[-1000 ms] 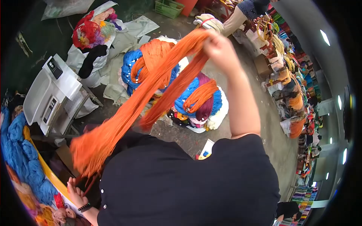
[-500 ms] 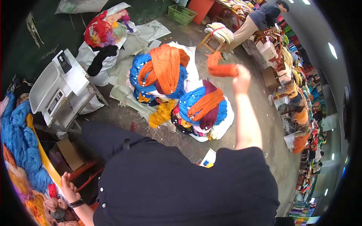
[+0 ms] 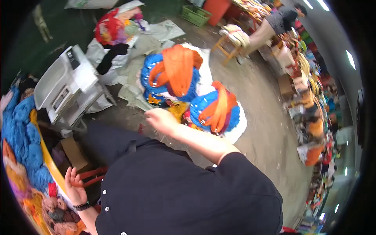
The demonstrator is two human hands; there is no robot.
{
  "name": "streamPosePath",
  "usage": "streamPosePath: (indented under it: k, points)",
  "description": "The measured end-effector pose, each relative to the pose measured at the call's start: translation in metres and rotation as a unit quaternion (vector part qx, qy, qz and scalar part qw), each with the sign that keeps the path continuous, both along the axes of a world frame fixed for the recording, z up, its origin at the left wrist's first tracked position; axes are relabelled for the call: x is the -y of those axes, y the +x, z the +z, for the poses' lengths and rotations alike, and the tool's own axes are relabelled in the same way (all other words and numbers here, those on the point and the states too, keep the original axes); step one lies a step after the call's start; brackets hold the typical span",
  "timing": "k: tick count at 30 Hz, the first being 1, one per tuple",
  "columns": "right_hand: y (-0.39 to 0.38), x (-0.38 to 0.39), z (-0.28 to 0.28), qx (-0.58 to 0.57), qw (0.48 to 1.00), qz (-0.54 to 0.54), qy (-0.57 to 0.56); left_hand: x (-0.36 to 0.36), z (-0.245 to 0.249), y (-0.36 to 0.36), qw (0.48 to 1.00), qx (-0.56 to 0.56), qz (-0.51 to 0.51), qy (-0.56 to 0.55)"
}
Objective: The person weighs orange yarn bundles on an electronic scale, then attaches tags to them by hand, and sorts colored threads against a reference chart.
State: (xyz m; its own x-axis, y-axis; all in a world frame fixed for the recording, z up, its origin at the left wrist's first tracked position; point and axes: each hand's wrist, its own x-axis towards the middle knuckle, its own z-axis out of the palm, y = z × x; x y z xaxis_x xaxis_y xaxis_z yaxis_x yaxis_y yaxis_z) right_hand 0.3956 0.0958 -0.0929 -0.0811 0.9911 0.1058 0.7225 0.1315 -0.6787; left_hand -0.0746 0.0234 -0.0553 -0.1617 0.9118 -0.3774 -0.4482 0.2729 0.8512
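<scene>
My right hand [image 3: 161, 120], smeared by motion, reaches across in front of my body, near a mustard-yellow skein of yarn [image 3: 178, 110]. No yarn is visible hanging from it, but its fingers are too blurred to read. Just right of it, an orange skein [image 3: 219, 107] lies over blue yarn [image 3: 203, 108] on a white-wrapped pile. Behind stands a larger pile with orange yarn [image 3: 178, 66] on top of blue yarn [image 3: 148, 78]. My left hand [image 3: 75, 188], with a dark beaded bracelet, is open with fingers apart beside the yellow-edged table [image 3: 51, 162] and holds nothing.
Blue yarn [image 3: 27, 137] is heaped at the left. A white weighing scale [image 3: 53, 88] stands on a stand behind it. Farther back are a red yarn pile [image 3: 107, 29], a green crate [image 3: 196, 15], a wooden stool [image 3: 223, 44] and a bending person [image 3: 278, 21]. Yarn-laden shelves line the right.
My right hand has swung from the far right to the middle left, and the orange skein it held now lies on the nearer pile. My left fingers have spread slightly.
</scene>
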Motion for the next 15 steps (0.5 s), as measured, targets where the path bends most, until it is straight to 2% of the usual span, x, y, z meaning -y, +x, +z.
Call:
streamPosePath:
  k: [1, 2, 3, 4, 5, 7, 8, 9, 12, 13, 15]
  points:
    - [-0.039, -0.012, 0.043, -0.046, 0.996, 0.065, 0.042, 0.002, 0.01, 0.019, 1.0, 0.014, 0.014, 0.018]
    - [-0.073, -0.025, 0.067, -0.099, 0.977, 0.165, 0.095, 0.005, 0.013, 0.025, 0.999, 0.004, 0.001, 0.041]
    - [-0.109, -0.03, 0.084, -0.143, 0.951, 0.247, 0.117, 0.008, 0.037, 0.046, 0.999, -0.021, -0.011, 0.04]
    - [-0.143, -0.033, 0.1, -0.166, 0.927, 0.323, 0.097, 0.01, 0.061, 0.064, 0.999, -0.04, -0.005, 0.036]
    - [-0.174, -0.03, 0.113, -0.186, 0.906, 0.373, 0.078, 0.014, 0.074, 0.07, 0.996, -0.027, -0.03, 0.08]
    - [-0.223, -0.021, 0.141, -0.233, 0.855, 0.463, 0.015, 0.024, 0.104, 0.08, 0.995, -0.019, -0.03, 0.093]
    - [-0.241, -0.015, 0.152, -0.256, 0.83, 0.494, -0.028, 0.029, 0.101, 0.077, 0.988, 0.024, -0.03, 0.148]
    - [-0.257, -0.009, 0.159, -0.242, 0.825, 0.509, -0.05, 0.036, 0.11, 0.076, 0.988, 0.03, -0.015, 0.148]
    - [-0.288, 0.009, 0.162, -0.321, 0.752, 0.511, -0.264, 0.055, 0.109, 0.067, 0.986, 0.0, 0.036, 0.161]
    - [-0.293, 0.012, 0.168, -0.312, 0.743, 0.526, -0.273, 0.061, 0.107, 0.066, 0.985, 0.003, 0.05, 0.168]
    - [-0.309, 0.02, 0.176, -0.246, 0.712, 0.495, -0.433, 0.078, 0.102, 0.063, 0.983, 0.011, 0.082, 0.162]
